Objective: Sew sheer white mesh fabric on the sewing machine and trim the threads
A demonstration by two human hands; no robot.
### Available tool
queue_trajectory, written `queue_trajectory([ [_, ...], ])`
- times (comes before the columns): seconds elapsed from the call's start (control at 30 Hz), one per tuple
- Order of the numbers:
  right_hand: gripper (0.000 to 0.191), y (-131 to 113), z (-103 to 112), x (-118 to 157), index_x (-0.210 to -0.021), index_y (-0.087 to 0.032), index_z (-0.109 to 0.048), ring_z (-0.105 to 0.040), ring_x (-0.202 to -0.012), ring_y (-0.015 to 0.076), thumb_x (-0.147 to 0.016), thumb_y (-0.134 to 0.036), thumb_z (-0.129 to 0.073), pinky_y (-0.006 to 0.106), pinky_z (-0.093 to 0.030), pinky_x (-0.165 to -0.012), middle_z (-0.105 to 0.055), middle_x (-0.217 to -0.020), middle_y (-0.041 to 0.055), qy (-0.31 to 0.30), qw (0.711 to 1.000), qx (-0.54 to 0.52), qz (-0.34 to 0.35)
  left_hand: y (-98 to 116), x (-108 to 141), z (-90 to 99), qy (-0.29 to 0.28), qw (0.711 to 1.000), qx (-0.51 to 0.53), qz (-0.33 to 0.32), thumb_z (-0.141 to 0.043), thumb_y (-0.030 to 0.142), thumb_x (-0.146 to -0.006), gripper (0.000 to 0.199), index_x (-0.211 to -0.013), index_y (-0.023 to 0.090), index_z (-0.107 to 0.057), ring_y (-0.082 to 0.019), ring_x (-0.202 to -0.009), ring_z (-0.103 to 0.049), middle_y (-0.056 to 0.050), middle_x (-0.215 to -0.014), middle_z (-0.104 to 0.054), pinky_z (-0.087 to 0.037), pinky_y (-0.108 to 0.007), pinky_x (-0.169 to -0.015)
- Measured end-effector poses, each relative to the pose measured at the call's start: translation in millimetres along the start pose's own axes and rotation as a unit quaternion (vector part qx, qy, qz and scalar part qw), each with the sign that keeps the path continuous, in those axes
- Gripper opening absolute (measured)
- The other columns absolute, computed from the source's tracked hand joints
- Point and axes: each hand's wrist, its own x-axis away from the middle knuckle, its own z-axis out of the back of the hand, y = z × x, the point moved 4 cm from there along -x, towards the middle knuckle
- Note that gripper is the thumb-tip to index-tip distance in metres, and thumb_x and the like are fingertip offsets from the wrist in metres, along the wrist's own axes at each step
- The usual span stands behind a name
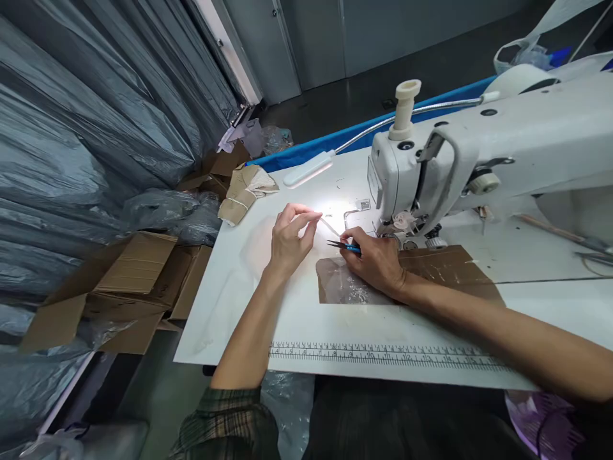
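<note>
A thin pale strip [329,226] stretches between my two hands over the white table. My left hand [293,235] pinches its upper left end between thumb and fingertips. My right hand [376,259] is wrapped round small blue-handled scissors [352,247], whose dark blades point left, and its fingertips are at the strip's lower right end. Just right of my right hand stands the head of a white sewing machine [397,172]. Beneath my right hand and forearm lies a brown sheet [445,265] with a clear plastic piece [342,284] at its left.
A lit lamp [309,170] on a flexible neck hangs over the table [230,306]. A folded brown and white bundle [242,195] lies at the back left corner. A ruler strip [373,355] runs along the front edge. Open cardboard boxes [138,262] stand left of the table.
</note>
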Motion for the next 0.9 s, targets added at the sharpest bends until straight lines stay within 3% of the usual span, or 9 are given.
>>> queue_trajectory([
  [0.13,0.018,0,-3,-2,-0.093,-0.020,-0.069,-0.064,-0.060,0.0167,-0.088,-0.024,-0.053,0.028,-0.024,-0.054,-0.074,-0.069,0.0024,0.007,1.000,-0.018,0.015,-13,0,-1.6,0.047,0.984,0.114,0.126,-0.069,0.021,-0.084,0.007,-0.087,0.024,-0.075,-0.017,-0.091,-0.064,-0.005,-0.099,-0.068,-0.051,-0.030,-0.077],
  [0.3,0.020,5,-6,0,-0.097,-0.022,-0.070,-0.068,-0.068,0.0178,-0.088,-0.022,-0.052,0.029,-0.026,-0.056,-0.078,-0.081,0.0014,-0.011,0.999,-0.035,-0.003,-24,8,-13.3,0.072,0.903,0.300,0.298,-0.070,0.018,-0.073,0.008,-0.078,0.021,-0.075,-0.016,-0.087,-0.065,-0.005,-0.100,-0.071,-0.051,-0.026,-0.070],
  [0.4,0.022,0,-3,-1,-0.104,-0.021,-0.069,-0.067,-0.065,0.0189,-0.092,-0.026,-0.051,0.029,-0.023,-0.055,-0.076,-0.076,0.0020,-0.032,0.999,-0.020,-0.009,-27,12,-17.6,0.082,0.872,0.331,0.351,-0.070,0.016,-0.068,0.012,-0.077,0.020,-0.076,-0.011,-0.072,-0.061,-0.004,-0.102,-0.072,-0.050,-0.024,-0.066],
  [0.5,0.025,-14,9,0,-0.111,-0.020,-0.067,-0.066,-0.063,0.0190,-0.093,-0.030,-0.053,0.029,-0.022,-0.054,-0.075,-0.074,0.0030,-0.103,0.994,-0.011,0.016,-30,11,-19.0,0.080,0.872,0.307,0.372,-0.067,0.016,-0.066,0.015,-0.078,0.020,-0.076,-0.008,-0.060,-0.054,-0.002,-0.092,-0.073,-0.046,-0.022,-0.060],
  [0.57,0.023,-24,21,7,-0.108,-0.020,-0.067,-0.066,-0.063,0.0192,-0.089,-0.028,-0.057,0.028,-0.022,-0.054,-0.076,-0.077,0.0039,-0.187,0.980,-0.008,0.069,-31,4,-22.8,0.035,0.886,0.275,0.372,-0.065,0.016,-0.067,0.017,-0.079,0.019,-0.075,-0.009,-0.056,-0.053,-0.001,-0.079,-0.072,-0.044,-0.022,-0.056],
  [0.63,0.019,-24,35,20,-0.102,-0.020,-0.067,-0.066,-0.063,0.0193,-0.084,-0.025,-0.061,0.028,-0.022,-0.054,-0.077,-0.080,0.0039,-0.265,0.956,0.004,0.124,-33,-8,-33.3,-0.061,0.898,0.257,0.351,-0.063,0.015,-0.068,0.015,-0.078,0.018,-0.075,-0.011,-0.057,-0.056,-0.002,-0.073,-0.070,-0.045,-0.023,-0.056],
  [0.7,0.018,-8,50,35,-0.099,-0.020,-0.068,-0.066,-0.064,0.0195,-0.082,-0.022,-0.062,0.028,-0.024,-0.053,-0.077,-0.084,0.0036,-0.293,0.947,0.025,0.133,-35,-22,-49.8,-0.168,0.902,0.256,0.305,-0.062,0.015,-0.070,0.011,-0.073,0.017,-0.072,-0.014,-0.061,-0.060,-0.004,-0.074,-0.070,-0.048,-0.025,-0.059],
  [0.8,0.021,38,81,55,-0.099,-0.023,-0.071,-0.067,-0.064,0.0219,-0.081,-0.028,-0.065,0.028,-0.031,-0.053,-0.077,-0.081,0.0041,-0.208,0.973,0.083,0.055,-41,-44,-75.5,-0.236,0.924,0.204,0.221,-0.058,0.010,-0.071,0.015,-0.073,0.018,-0.070,-0.019,-0.072,-0.065,-0.006,-0.078,-0.071,-0.054,-0.032,-0.069],
  [0.9,0.026,80,114,73,-0.100,-0.024,-0.071,-0.065,-0.059,0.0244,-0.083,-0.041,-0.063,0.031,-0.033,-0.050,-0.075,-0.077,0.0056,-0.098,0.984,0.151,-0.012,-38,-60,-96.7,-0.257,0.955,0.126,0.082,-0.061,0.007,-0.068,0.026,-0.087,0.020,-0.072,-0.029,-0.107,-0.064,-0.011,-0.108,-0.071,-0.052,-0.042,-0.094],
])
